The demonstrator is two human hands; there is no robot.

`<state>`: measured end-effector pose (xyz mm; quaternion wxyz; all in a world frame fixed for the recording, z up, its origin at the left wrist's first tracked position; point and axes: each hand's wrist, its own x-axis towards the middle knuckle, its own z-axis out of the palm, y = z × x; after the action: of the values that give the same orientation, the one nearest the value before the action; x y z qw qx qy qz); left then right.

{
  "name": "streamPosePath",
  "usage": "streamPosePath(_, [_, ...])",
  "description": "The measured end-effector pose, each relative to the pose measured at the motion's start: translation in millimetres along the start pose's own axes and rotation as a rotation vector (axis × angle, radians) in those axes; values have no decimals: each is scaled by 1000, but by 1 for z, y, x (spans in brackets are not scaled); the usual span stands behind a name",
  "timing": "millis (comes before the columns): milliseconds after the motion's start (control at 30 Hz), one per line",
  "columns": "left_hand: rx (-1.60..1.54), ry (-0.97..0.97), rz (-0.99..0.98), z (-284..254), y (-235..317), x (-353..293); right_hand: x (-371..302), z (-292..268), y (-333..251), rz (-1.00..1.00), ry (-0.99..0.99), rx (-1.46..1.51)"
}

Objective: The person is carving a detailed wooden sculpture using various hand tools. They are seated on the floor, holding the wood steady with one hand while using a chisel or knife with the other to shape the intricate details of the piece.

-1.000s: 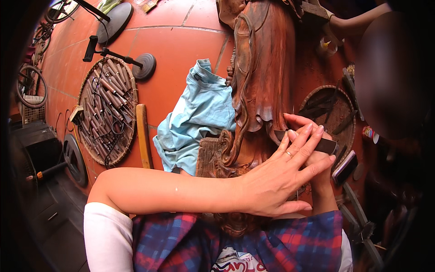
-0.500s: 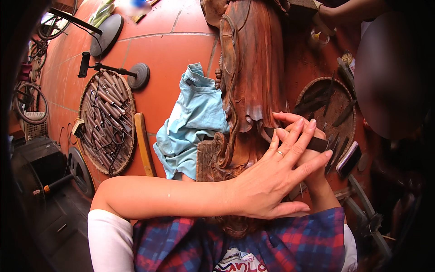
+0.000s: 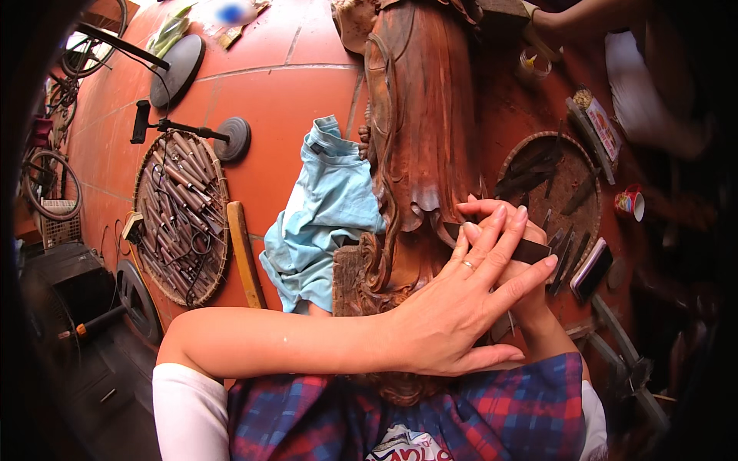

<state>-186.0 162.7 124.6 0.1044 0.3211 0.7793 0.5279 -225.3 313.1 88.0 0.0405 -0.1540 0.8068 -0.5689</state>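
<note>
A large carved wooden statue (image 3: 430,100) with draped folds lies lengthwise in front of me, its scrollwork base nearest my lap. My left hand (image 3: 453,307), a ring on one finger, reaches across from the left. Its fingers are spread and laid over my right hand (image 3: 530,296), which is partly hidden beneath. The right fingers are closed round a dark, flat bar-like tool (image 3: 532,251), set against the lower right edge of the carved drapery. Its exact kind and far tip are hard to make out. A light-blue shirt (image 3: 330,207) lies beside the statue on the left.
A round basket (image 3: 224,253) full of wooden-handled carving tools sits left, beside a yellowish wooden bar (image 3: 244,253). At right are a basket (image 3: 530,138) of dark tools, a phone (image 3: 590,269), a red cup (image 3: 630,203) and another person's arm (image 3: 576,19). Stands (image 3: 233,138) occupy the tiled floor.
The other person at right has shifted back, uncovering the red cup and a tray-like item. My hands and the tool sit slightly further left; the whole view has tilted a little.
</note>
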Motion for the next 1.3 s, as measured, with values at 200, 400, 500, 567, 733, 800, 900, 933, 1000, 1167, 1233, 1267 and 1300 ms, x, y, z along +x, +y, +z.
streamPosePath(200, [60, -30, 54, -10, -12, 2, 6, -12, 8, -83, 1, 180])
streamPosePath(400, [-28, -99, 36, -24, -7, -38, -1, -92, 35, 533, 192, 333])
streamPosePath(500, [37, -156, 19, -42, -5, -58, -23, -128, 108, 757, 152, 23])
streamPosePath(567, [43, -179, -35, -49, -5, -76, -57, -134, 178, 784, 137, -27])
streamPosePath(733, [-158, -205, -300, -55, -5, -95, -92, -118, 226, 843, 144, -288])
streamPosePath(800, [-292, -331, -540, -63, -2, -98, -73, -100, 174, 897, 83, -584])
streamPosePath(900, [-519, -479, -790, -70, -5, -115, -86, -104, 166, 453, -86, -887])
streamPosePath(933, [-509, -447, -796, -71, -5, -124, -84, -100, 146, 477, -151, -758])
streamPosePath(1000, [-501, -381, -801, -70, -4, -144, -83, -87, 102, 789, -174, -327])
streamPosePath(1167, [-323, -236, -695, -70, 4, -155, -116, -72, 55, 865, -388, -145])
streamPosePath(1233, [-250, -226, -643, -68, 3, -156, -134, -65, 50, 774, -421, -101])
streamPosePath(1267, [-220, -218, -613, -68, 1, -158, -140, -62, 45, 730, -438, -86])
streamPosePath(1300, [-188, -266, -563, -67, -2, -161, -133, -60, 30, 555, -522, -166])
